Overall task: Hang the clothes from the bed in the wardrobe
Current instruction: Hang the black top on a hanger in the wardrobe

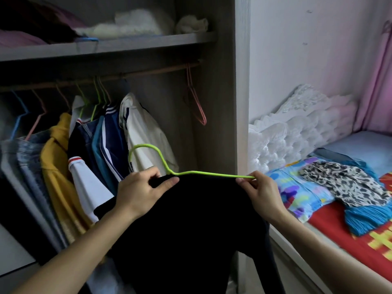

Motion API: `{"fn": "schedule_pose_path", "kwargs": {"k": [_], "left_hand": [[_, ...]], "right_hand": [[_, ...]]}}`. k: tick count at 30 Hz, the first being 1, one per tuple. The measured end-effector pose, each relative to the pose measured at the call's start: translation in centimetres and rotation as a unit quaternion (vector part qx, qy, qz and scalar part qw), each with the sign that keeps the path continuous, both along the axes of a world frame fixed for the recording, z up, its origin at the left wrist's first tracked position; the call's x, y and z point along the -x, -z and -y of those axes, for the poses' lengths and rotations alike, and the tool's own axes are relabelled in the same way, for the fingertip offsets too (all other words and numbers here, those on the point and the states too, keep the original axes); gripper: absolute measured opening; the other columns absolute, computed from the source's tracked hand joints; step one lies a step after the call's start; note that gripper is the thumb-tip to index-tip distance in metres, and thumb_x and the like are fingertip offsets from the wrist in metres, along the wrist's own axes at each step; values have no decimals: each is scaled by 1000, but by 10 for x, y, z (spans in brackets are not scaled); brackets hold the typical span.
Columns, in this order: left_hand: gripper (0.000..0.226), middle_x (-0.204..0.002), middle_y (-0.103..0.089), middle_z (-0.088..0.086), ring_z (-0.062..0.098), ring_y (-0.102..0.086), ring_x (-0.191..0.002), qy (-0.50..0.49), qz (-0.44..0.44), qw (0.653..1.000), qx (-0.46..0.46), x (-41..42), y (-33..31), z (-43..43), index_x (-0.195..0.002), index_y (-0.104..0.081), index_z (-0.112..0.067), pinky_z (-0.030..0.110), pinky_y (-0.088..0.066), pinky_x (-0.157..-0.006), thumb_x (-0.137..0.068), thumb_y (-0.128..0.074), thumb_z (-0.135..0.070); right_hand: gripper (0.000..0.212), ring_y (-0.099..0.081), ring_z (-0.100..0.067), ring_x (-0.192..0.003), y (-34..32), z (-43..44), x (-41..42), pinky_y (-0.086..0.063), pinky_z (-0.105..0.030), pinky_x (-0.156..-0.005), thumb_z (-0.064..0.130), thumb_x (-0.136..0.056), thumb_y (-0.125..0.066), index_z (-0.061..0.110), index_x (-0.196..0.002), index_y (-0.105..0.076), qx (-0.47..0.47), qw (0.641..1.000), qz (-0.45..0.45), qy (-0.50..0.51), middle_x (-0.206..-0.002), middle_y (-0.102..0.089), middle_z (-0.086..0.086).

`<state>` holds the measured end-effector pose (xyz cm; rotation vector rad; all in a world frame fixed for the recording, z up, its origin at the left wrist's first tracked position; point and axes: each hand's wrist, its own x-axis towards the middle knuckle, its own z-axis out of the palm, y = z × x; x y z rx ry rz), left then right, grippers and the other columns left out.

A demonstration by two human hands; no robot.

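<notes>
A black garment (191, 219) hangs in front of me, partly on a lime green hanger (203, 172) whose hook points up and left. My left hand (137, 192) pinches the garment's collar beside the hanger's neck. My right hand (258, 194) pinches the hanger's right tip and the fabric there. Behind them the wardrobe rail (148, 72) carries several hung clothes (95, 145) on its left part. To the right, the bed (339, 236) bears a leopard-print cloth (343, 181) and a blue fringed piece (364, 217).
An empty pink hanger (197, 102) hangs at the rail's right end, with free rail between it and the white jacket (144, 132). A shelf (127, 42) above holds folded items. The wardrobe's side panel (241, 81) stands between wardrobe and white tufted headboard (297, 128).
</notes>
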<state>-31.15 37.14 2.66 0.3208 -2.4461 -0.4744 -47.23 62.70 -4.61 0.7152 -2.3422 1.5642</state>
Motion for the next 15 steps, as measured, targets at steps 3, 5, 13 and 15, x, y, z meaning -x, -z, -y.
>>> {"fn": "schedule_pose_path", "kwargs": {"k": [3, 5, 13, 15], "left_hand": [[71, -52, -55, -7, 15, -57, -63, -58, -29, 998, 17, 18, -7, -21, -65, -50, -23, 30, -40, -59, -64, -32, -91], [61, -43, -48, -7, 13, -51, -55, -65, -42, 997, -8, 27, -13, -22, -55, -49, -25, 29, -35, -54, -71, -40, -83], [45, -37, -33, 0, 23, -39, -48, -49, 95, 994, -17, 23, -5, 9, -44, -45, -21, 33, -26, -50, -73, -56, -53], [47, -38, -34, 1, 23, -40, -49, -35, 108, 993, 27, 24, -2, 4, -46, -43, -19, 31, -25, -48, -81, -60, -45]], "right_hand": [[25, -56, -6, -56, 2, 8, -5, -44, -22, -52, 36, -88, -68, 17, -75, -59, -15, 999, -38, -26, -58, -59, 5], [26, -61, -4, -62, 5, 4, -10, -47, -23, -55, 43, -87, -66, 18, -89, -60, -13, 996, -37, -81, -64, -65, 10], [56, -54, -3, -66, 8, -47, -1, -38, -9, -69, 57, -86, -56, 27, -133, -48, -95, 945, -312, -23, -71, -65, 17], [41, -59, -11, -66, -1, -46, 11, -42, -16, -67, 56, -89, -55, 25, -114, -62, -92, 934, -345, -22, -73, -65, 8]]}}
